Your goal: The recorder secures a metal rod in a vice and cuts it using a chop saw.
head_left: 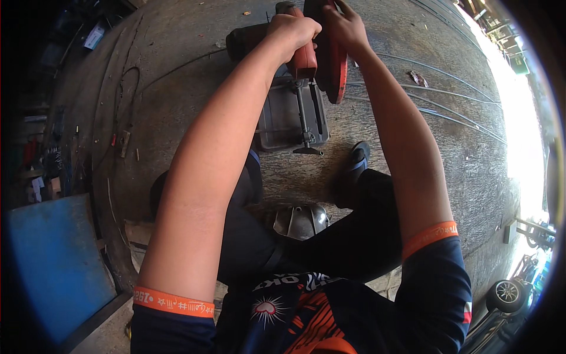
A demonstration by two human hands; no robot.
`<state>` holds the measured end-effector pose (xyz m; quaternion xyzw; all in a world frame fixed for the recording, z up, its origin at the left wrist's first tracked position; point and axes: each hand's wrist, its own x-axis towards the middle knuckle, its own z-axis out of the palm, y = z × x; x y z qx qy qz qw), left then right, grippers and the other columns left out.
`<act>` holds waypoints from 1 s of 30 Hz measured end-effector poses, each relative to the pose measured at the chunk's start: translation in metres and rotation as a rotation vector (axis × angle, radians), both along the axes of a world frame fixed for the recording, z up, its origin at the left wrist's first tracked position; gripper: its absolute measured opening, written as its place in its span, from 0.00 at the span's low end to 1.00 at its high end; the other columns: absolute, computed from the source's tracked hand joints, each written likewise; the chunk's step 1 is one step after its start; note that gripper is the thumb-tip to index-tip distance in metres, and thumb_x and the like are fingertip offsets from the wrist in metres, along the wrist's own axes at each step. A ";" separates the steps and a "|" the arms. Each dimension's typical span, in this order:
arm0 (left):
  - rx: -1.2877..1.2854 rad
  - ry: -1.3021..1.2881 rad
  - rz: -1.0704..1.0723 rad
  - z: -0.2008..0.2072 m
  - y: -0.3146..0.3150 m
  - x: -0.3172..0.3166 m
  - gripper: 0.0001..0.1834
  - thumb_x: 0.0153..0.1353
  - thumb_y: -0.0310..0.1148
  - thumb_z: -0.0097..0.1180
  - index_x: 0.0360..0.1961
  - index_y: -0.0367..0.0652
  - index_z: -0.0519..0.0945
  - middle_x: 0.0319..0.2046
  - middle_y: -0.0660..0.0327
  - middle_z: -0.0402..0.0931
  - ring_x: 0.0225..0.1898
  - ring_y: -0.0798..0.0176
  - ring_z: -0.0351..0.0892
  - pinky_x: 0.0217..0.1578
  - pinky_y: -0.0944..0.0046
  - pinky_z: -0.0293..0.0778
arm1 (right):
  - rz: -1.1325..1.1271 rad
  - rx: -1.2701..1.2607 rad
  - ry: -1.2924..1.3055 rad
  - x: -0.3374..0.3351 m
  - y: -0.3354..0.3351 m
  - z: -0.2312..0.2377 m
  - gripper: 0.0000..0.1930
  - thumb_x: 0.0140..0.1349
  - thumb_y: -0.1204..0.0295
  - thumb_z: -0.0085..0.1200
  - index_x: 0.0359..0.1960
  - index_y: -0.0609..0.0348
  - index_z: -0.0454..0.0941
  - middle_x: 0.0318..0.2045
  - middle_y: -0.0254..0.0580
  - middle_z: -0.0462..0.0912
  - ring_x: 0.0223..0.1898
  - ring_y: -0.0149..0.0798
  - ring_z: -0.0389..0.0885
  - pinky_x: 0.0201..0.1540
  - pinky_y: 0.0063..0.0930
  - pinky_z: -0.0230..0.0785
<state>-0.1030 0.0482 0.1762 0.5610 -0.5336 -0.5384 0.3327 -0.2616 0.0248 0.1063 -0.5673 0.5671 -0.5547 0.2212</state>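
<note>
A chop saw stands on the worn floor in front of me, its grey metal base (274,127) toward my feet. My left hand (295,32) is wrapped round the saw's red handle (305,62). Just to its right, my right hand (346,26) grips the red blade guard (338,76) near the top of the picture; some of its fingertips are hidden. The dark motor (242,41) lies left of the handle. A clamp screw (303,115) runs along the base and ends in a small crank.
Long thin metal rods (445,88) lie on the right. A dark cord (183,65) trails left from the saw. A silver metal casing (300,221) sits between my legs, and my sandalled foot (358,156) is near the base. A blue panel (59,259) stands at left.
</note>
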 end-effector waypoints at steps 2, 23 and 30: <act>0.024 -0.070 -0.021 0.004 0.002 -0.001 0.10 0.44 0.29 0.53 0.25 0.31 0.77 0.26 0.49 0.78 0.27 0.56 0.81 0.29 0.59 0.78 | -0.008 -0.001 -0.536 -0.023 0.006 -0.024 0.19 0.62 0.67 0.47 0.52 0.64 0.71 0.39 0.51 0.82 0.34 0.47 0.83 0.40 0.34 0.74; -0.203 -0.292 -0.087 -0.045 0.040 0.017 0.17 0.41 0.39 0.58 0.13 0.32 0.77 0.14 0.51 0.76 0.21 0.56 0.80 0.27 0.60 0.76 | 0.032 -0.058 0.188 0.024 0.050 -0.020 0.32 0.57 0.73 0.45 0.65 0.66 0.52 0.59 0.67 0.63 0.57 0.62 0.67 0.56 0.44 0.64; -0.218 -0.413 -0.059 -0.064 0.066 0.018 0.17 0.40 0.40 0.58 0.14 0.33 0.77 0.15 0.48 0.77 0.23 0.51 0.82 0.28 0.57 0.76 | -0.065 0.078 0.148 0.028 0.080 -0.034 0.38 0.53 0.65 0.50 0.67 0.58 0.49 0.52 0.67 0.72 0.54 0.64 0.70 0.56 0.43 0.65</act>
